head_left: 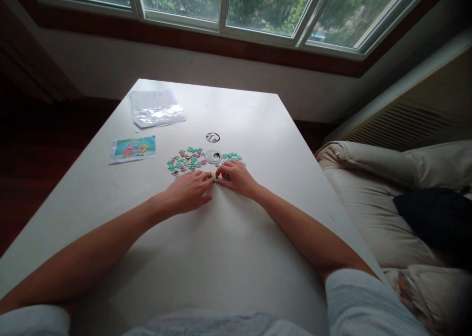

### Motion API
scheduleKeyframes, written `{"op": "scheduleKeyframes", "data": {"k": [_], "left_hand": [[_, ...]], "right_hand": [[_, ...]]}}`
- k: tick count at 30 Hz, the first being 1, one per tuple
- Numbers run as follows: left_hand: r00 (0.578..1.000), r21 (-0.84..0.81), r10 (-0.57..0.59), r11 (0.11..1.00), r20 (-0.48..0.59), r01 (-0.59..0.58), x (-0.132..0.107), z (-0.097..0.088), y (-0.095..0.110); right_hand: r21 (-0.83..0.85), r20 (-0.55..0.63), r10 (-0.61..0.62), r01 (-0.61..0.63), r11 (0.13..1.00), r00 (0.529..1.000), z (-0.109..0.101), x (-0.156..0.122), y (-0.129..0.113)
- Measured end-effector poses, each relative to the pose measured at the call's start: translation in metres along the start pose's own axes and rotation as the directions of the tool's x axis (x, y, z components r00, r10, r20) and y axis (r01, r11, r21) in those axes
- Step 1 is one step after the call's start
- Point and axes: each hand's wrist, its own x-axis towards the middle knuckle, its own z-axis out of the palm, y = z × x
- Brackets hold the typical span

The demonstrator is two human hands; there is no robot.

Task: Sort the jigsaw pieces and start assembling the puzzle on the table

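Several small teal, pink and yellow puzzle pieces (186, 160) lie scattered in the middle of the white table (221, 247). My left hand (189, 191) and my right hand (236, 177) meet just in front of them. The fingertips of both are pinched together on a small yellowish puzzle piece (214, 177) between them. Both hands rest low on the tabletop, and the piece is mostly hidden by the fingers.
A round cable grommet lid (213, 156) and its hole (213, 137) sit behind the pieces. A cartoon picture card (133, 148) and a clear plastic bag with paper (156, 108) lie at the left rear. A beige cushioned seat (387, 188) stands to the right.
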Motion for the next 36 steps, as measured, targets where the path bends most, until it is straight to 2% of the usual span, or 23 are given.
{"op": "scheduleKeyframes", "data": {"k": [8, 13, 16, 18, 20, 27, 32, 36], "left_hand": [[1.0, 0.015, -0.014, 1.0, -0.015, 0.014, 0.004, 0.003, 0.001], [1.0, 0.02, -0.014, 1.0, -0.017, 0.015, 0.007, 0.007, -0.001], [0.999, 0.023, -0.012, 1.0, -0.031, 0.012, 0.007, 0.008, 0.001], [0.999, 0.025, -0.011, 1.0, -0.045, 0.012, 0.007, 0.008, 0.002], [0.998, 0.026, -0.009, 1.0, -0.059, 0.011, 0.007, 0.01, 0.004], [0.995, 0.056, -0.016, 0.998, -0.094, 0.021, -0.002, 0.023, 0.011], [0.989, 0.095, -0.039, 0.994, -0.144, 0.053, -0.012, 0.032, 0.02], [0.987, 0.091, -0.012, 0.996, -0.159, 0.027, -0.016, 0.035, 0.023]], "right_hand": [[-0.035, 0.014, -0.025, 0.026, 0.999, 1.0, 0.003, 0.0, -0.001], [0.037, -0.01, -0.033, 0.034, 0.999, 0.999, -0.001, 0.003, 0.014], [0.081, -0.129, 0.068, -0.058, 0.995, 0.989, -0.011, 0.007, 0.032], [0.084, -0.234, 0.165, -0.149, 0.985, 0.958, -0.019, 0.008, 0.044], [0.062, -0.276, 0.22, -0.211, 0.976, 0.936, -0.026, 0.01, 0.055], [-0.096, -0.189, 0.204, -0.225, 0.97, 0.961, -0.025, 0.02, 0.075], [-0.176, -0.093, 0.159, -0.174, 0.969, 0.983, -0.025, 0.035, 0.079], [-0.224, -0.04, 0.133, -0.138, 0.965, 0.99, -0.029, 0.045, 0.077]]}}
